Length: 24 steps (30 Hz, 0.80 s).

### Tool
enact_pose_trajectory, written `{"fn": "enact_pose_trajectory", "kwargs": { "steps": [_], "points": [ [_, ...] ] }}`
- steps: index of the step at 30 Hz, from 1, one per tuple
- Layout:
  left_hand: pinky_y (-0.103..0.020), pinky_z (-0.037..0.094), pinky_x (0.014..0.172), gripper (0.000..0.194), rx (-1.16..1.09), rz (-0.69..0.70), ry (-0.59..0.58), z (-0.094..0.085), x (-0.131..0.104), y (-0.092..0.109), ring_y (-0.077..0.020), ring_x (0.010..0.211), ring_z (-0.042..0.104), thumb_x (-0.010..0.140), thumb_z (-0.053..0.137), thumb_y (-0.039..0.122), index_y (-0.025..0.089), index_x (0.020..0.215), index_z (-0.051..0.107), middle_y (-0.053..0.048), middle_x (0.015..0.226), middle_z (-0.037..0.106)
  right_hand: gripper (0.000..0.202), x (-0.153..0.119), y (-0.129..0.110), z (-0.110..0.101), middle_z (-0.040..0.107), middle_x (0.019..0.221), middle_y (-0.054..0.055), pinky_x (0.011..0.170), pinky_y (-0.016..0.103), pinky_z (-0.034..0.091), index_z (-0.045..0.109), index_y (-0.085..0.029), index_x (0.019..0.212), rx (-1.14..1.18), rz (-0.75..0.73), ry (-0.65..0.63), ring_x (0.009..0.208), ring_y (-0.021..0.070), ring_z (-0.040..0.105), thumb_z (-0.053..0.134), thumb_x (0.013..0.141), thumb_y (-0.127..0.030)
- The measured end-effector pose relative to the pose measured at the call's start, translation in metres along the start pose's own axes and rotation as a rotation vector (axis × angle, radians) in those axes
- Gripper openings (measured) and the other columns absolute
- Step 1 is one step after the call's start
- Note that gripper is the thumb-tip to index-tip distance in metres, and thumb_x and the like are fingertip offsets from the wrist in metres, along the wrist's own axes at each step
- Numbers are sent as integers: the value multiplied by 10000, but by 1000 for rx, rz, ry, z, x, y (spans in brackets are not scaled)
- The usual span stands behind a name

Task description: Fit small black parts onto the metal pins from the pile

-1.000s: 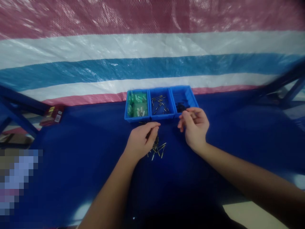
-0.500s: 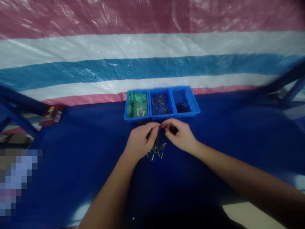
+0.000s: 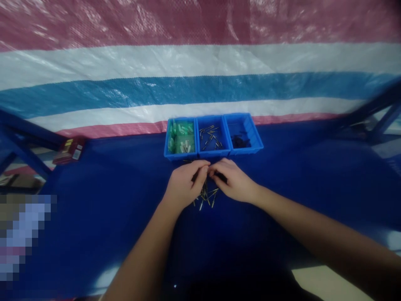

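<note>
My left hand (image 3: 187, 182) is closed in a pinch, thumb against fingers, in front of the blue bins. Fingertips of my right hand (image 3: 234, 180) meet it, also pinched together. Whatever is between the fingertips is too small and hidden to make out. Below and between the hands lies a loose pile of thin brass-coloured pins (image 3: 205, 197), partly covered by my left hand. The middle bin (image 3: 214, 154) holds similar thin metal pieces (image 3: 211, 137). In the left bin (image 3: 180, 156) are small white pieces (image 3: 185, 147) and green plastic bags (image 3: 184, 128).
The right bin (image 3: 249, 149) holds small black parts (image 3: 240, 141). All three bins stand side by side on the blue table (image 3: 125, 200). A dark red box (image 3: 69, 150) sits at the table's left. Behind hangs a striped plastic sheet (image 3: 200, 90), with blue frame bars (image 3: 25, 146) at the sides.
My right hand has moved slightly left, and its fingertips have closed in against those of my left hand. My left hand has barely moved.
</note>
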<state>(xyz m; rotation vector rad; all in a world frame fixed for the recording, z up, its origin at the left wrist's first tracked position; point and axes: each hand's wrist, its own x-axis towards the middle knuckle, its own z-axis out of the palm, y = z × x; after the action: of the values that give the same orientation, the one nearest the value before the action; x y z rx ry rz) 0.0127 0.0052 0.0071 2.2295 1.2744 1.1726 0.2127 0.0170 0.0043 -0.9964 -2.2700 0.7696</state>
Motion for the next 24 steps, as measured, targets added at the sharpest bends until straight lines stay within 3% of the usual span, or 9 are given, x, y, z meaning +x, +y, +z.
{"fn": "enact_pose_trajectory", "kwargs": {
  "steps": [6, 9, 15, 24],
  "points": [
    [-221, 553, 662, 187, -25, 35, 31, 4, 0, 1, -108, 670, 667, 903, 650, 229, 205, 1083, 692, 1, 828, 732, 203, -2, -1, 4, 663, 1027, 64, 827, 360, 525, 591, -232, 1140, 214, 77, 290, 916, 194, 629, 528, 963, -156],
    [-211, 559, 680, 188, -34, 56, 13, 5, 0, 1, -101, 679, 673, 890, 672, 217, 207, 1076, 697, 2, 845, 741, 185, -3, -3, 8, 664, 1001, 53, 778, 339, 539, 594, -230, 1139, 339, 94, 374, 859, 175, 639, 549, 967, -183],
    [-223, 582, 774, 168, -34, 71, -1, 5, 1, 1, -114, 747, 715, 900, 681, 206, 214, 1066, 709, -6, 913, 771, 255, -3, -6, 10, 658, 985, 50, 733, 326, 548, 582, -235, 1196, 367, 35, 358, 814, 162, 628, 550, 957, -154],
    [-226, 585, 730, 221, -37, 74, 16, 5, 1, 2, -115, 738, 718, 886, 701, 209, 230, 1105, 687, 6, 915, 775, 355, -2, -5, 5, 658, 1033, 67, 802, 369, 569, 614, -241, 1281, 259, -43, 322, 917, 185, 651, 531, 957, -121]
  ]
}}
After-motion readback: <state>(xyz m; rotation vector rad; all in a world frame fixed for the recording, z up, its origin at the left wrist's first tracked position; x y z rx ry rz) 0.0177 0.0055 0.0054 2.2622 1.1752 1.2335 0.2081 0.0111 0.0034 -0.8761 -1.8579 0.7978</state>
